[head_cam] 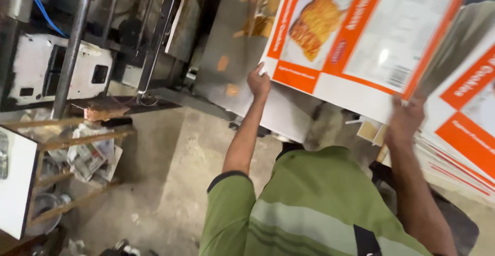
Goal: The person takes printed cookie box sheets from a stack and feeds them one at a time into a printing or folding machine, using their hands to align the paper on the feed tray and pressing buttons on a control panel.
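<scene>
Hands grip one large printed carton sheet (361, 34) by its lower edge: left hand (259, 82) pinches the left corner, right hand (406, 119) closes on the right part, holding it tilted above the stack of similar sheets (464, 132) at the right

You've got an orange-and-white printed sheet (361, 34) w/ golden food pic; your shirt (309, 209) is green w/ pale stripes.

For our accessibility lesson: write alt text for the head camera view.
Two hands, left and right, hold up a large orange-and-white printed sheet by its lower edge. A stack of similar sheets lies at right; a wooden rack stands at left.
</scene>
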